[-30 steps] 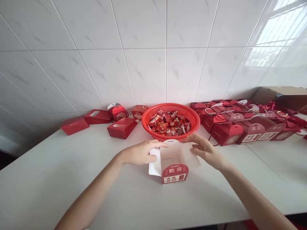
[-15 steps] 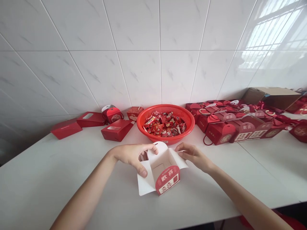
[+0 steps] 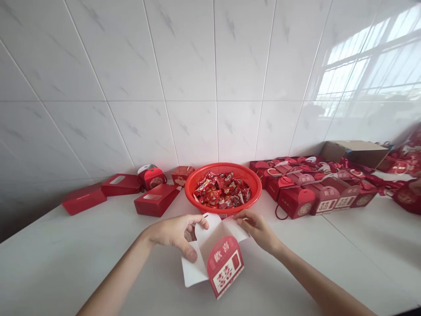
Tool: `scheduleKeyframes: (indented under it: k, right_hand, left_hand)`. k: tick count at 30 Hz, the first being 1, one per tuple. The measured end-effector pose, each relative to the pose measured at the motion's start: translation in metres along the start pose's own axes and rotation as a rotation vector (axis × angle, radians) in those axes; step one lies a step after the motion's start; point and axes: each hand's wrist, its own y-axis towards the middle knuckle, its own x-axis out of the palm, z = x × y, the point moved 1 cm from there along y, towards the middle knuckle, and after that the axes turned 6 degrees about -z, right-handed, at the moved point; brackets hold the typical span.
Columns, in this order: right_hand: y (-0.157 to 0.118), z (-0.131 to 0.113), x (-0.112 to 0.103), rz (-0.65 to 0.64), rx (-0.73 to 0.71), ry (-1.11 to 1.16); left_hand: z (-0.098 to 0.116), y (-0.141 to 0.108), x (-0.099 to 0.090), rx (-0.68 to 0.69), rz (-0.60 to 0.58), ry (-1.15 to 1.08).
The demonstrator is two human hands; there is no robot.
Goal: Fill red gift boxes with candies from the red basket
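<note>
A small red and white gift box with its flaps spread stands tilted between my hands, its printed front facing me. My left hand grips the box's left side, thumb on the left white flap and fingers at the back flap. With pinched fingers, my right hand holds the right white flap. Just behind the box is a red plastic basket full of red-wrapped sweets.
Flat red boxes and a small closed box lie at the left on the white table. Rows of handled red boxes fill the right, before a cardboard box. A tiled wall rises behind.
The view has tilted up, so things sit lower in the picture. The box has tipped back, showing more of its front face. Both hands keep their hold on it.
</note>
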Motion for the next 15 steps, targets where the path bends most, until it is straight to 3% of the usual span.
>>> scheduleKeyframes:
  k: [6,9,12,15]
  right_hand:
    - [-0.005,-0.007,-0.004,0.088,-0.111,-0.332]
    - [-0.008,-0.017,-0.005,0.072,-0.086,-0.463]
    - [-0.013,-0.029,-0.006,-0.021,-0.043,-0.514]
    - [-0.019,-0.040,-0.011,-0.200,-0.074,-0.511]
  left_hand:
    - [0.013,-0.009,0.015,-0.038,0.223,0.235]
    - [0.018,-0.010,0.023,-0.076,0.276,0.325]
    - [0.023,-0.010,0.032,-0.111,0.272,0.361]
    - [0.027,-0.010,0.036,-0.119,0.231,0.362]
